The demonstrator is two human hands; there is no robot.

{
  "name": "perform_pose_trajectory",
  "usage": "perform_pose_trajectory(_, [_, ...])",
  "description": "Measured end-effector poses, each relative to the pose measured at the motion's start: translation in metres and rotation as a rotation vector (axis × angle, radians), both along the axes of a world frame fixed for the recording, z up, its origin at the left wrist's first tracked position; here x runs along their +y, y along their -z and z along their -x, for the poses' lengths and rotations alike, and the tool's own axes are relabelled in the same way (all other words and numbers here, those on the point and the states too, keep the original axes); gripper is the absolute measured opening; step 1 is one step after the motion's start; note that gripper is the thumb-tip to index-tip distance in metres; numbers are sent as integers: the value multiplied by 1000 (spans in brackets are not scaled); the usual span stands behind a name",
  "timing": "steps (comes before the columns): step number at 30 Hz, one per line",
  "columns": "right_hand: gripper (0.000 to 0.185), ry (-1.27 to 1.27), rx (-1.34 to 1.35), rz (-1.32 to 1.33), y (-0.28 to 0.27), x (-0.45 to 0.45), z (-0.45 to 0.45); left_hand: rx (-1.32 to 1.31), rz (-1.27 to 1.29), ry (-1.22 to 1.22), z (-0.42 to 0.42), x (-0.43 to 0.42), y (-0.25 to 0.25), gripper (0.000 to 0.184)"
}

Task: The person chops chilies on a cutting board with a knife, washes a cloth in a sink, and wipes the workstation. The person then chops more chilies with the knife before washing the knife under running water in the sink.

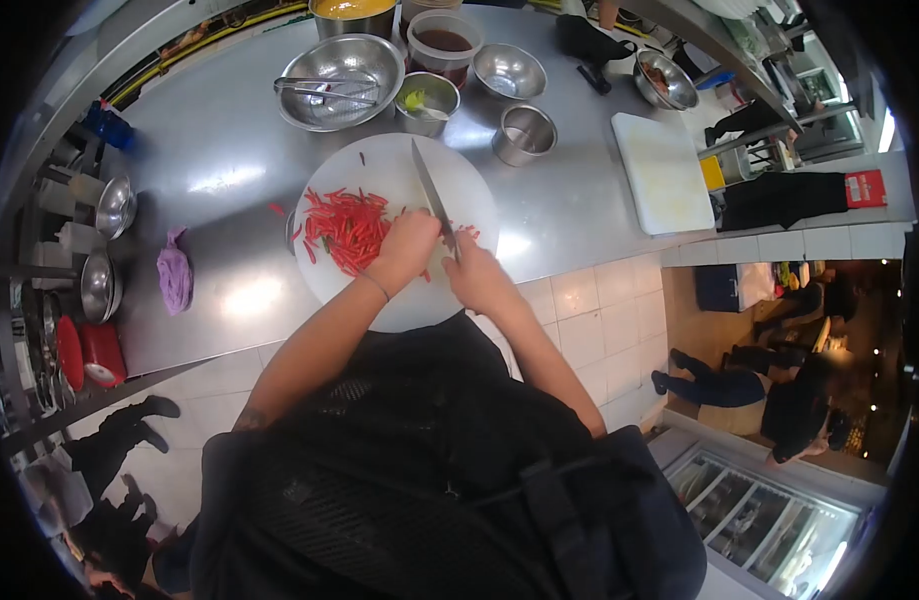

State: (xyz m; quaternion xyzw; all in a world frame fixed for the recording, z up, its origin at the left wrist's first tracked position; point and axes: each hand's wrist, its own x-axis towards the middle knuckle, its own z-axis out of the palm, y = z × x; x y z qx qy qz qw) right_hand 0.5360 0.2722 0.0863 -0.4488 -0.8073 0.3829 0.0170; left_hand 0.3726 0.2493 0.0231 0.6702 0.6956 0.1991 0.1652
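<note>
A round white cutting board (394, 155) lies on the steel counter in front of me. A pile of red chili peppers (341, 228) covers its left half. My right hand (482, 283) is wrapped round the handle of a kitchen knife (430, 187), whose blade points away from me. Close to the left side of the blade, my left hand (407, 247) has its fingers curled down at the board; what they hold is hidden. A few small red chili pieces (468, 231) lie just right of the blade.
Behind the board stand a steel bowl with tongs (339, 80), small steel pots (525, 134) and a tub of brown liquid (442, 45). A purple cloth (175, 272) lies left, a white rectangular board (662, 175) right. Other people (794, 400) are further off.
</note>
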Motion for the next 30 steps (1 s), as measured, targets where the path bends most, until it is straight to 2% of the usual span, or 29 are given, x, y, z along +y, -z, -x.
perform_pose_trajectory(2, [43,42,-13,-38,26,-4,2,-38,-22,-36,-4,-2,-2,12])
perform_pose_trajectory(6, [43,-17,44,-74,24,2,2,-45,15,-17,0,-10,-5,11])
perform_pose_trajectory(8, [36,26,11,-8,9,0,5,-49,-9,-35,4,0,-8,10])
perform_pose_trajectory(10, [35,61,-1,-59,22,-5,10,-211,34,-66,3,0,-11,10])
perform_pose_trajectory(12, [34,47,52,-58,23,4,16,-186,1,-50,9,6,-9,10])
perform_pose_trajectory(14, [37,20,93,-99,17,5,14,-164,-6,-15,7,-2,2,11])
perform_pose_trajectory(16, [38,79,18,105,2,2,13,-151,10,-63,7,3,7,11])
perform_pose_trajectory(17, [39,80,38,-22,22,-6,13,-156,6,-68,7,4,10,11])
perform_pose_trajectory(20, [40,74,116,56,31,6,15,-242,-41,-76,9,2,10,11])
perform_pose_trajectory(24, [42,102,13,135,11,1,18,-196,-53,-103,5,-4,10,10])
perform_pose_trajectory(25, [43,73,54,-43,24,-8,20,-203,-79,-124,4,-6,11,10])
perform_pose_trajectory(27, [44,57,75,-37,38,1,20,-195,-90,-104,4,-5,12,10])
perform_pose_trajectory(30, [49,36,28,22,22,2,24,-148,-39,-72,4,-16,-1,11])
